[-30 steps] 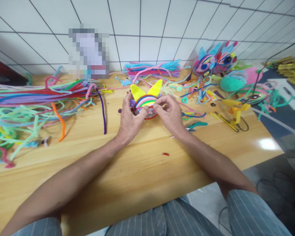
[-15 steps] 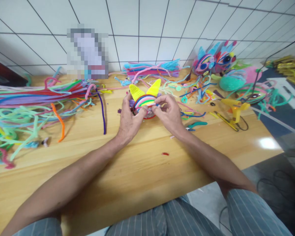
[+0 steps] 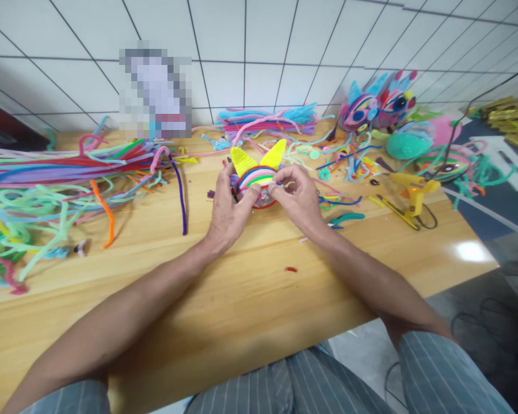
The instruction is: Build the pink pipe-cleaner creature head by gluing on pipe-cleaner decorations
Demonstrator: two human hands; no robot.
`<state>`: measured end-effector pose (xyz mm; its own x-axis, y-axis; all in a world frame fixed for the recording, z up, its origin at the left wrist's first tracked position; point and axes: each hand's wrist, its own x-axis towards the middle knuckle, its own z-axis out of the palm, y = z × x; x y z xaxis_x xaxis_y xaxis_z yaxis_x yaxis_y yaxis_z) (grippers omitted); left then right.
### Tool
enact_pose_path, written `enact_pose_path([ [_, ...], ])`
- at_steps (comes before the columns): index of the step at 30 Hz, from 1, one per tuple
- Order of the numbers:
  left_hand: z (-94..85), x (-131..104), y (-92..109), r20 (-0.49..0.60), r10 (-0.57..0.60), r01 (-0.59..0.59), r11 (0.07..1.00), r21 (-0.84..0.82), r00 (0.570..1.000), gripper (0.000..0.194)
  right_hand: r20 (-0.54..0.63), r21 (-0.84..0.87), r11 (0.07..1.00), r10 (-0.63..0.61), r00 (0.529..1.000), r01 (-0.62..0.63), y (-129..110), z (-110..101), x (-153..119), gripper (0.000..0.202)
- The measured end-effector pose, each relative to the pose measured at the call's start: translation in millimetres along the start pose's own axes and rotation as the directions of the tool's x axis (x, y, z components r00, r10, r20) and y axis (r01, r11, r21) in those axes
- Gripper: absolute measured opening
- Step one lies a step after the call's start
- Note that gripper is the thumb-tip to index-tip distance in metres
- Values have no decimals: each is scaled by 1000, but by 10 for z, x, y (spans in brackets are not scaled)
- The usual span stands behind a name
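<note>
A pipe-cleaner figure [image 3: 261,179] with two pointed yellow ears and a striped, rounded front is held over the middle of the table. My left hand [image 3: 231,201] is closed on its left side, thumb pressed against the front. At the right side, my right hand [image 3: 297,192] has its thumb and fingers pinched together on the striped front; anything small between those fingertips is hidden. Teal-handled pliers [image 3: 347,218] lie just right of my right hand. A short red scrap [image 3: 290,269] rests on the wood nearer my body.
Loose pipe cleaners [image 3: 47,172] heap along the left, and another bundle [image 3: 267,119] lies by the tiled wall. A yellow glue gun [image 3: 414,190] sits at right beside a yellow cutter [image 3: 397,213]. Finished colourful figures [image 3: 377,109] stand at the back right.
The figure has tipped slightly, its yellow ears shifting a little to the right. Both hands keep nearly the same grip and place.
</note>
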<state>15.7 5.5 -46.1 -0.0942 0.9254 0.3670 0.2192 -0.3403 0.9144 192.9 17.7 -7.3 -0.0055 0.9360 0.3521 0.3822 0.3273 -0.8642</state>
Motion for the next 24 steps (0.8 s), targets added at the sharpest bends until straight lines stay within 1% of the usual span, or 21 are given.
enact_pose_path([
  [4, 7, -3, -9, -1, 9, -9, 999, -48, 1000, 52, -4, -1, 1000, 18, 1000, -18, -3, -6, -1, 10],
  [9, 18, 7, 25, -9, -29, 29, 1000, 2, 1000, 60, 0, 2, 1000, 10, 1000, -10, 0, -5, -5, 11],
  [13, 12, 16, 49, -16, -30, 30, 999, 35, 999, 58, 6, 33, 999, 24, 1000, -24, -5, -16, 1, 11],
  [19, 10, 8, 24, -13, -20, 20, 998, 56, 1000, 59, 89, 149, 982, 103, 991, -116, -33, -61, 19, 7],
  [24, 7, 13, 22, -4, -33, 33, 997, 63, 999, 60, 53, 140, 986, 85, 995, -92, -21, -38, 18, 12],
])
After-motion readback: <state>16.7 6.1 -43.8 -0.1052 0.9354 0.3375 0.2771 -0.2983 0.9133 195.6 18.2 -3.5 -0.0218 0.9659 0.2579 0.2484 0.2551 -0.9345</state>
